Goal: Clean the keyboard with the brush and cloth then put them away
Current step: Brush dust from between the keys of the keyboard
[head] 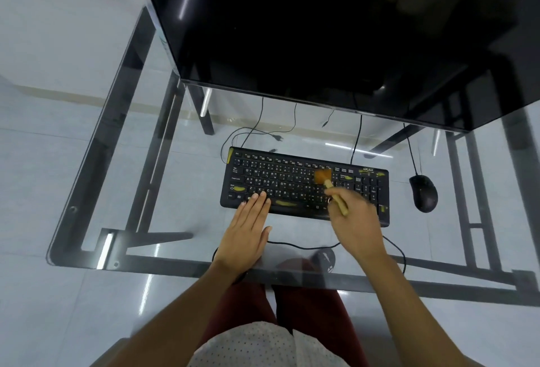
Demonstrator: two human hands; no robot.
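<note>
Centre frame on the glass desk [122, 162], the right hand [355, 220] grips the brush [330, 188], bristles on the keyboard [292, 182]; the left hand [245, 232] lies flat, steadying it. Brushing looks underway. No cloth is visible, so wiping and stowing seem left.

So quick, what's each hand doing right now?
Left hand: open, straight fingers resting flat on the keyboard.
Right hand: holding the brush, its bristles on the keys.

Bright overhead light, glare streaks on glass desk [87, 179]; wide-angle edge warp; right hand [355, 217] motion-blurred.
</note>
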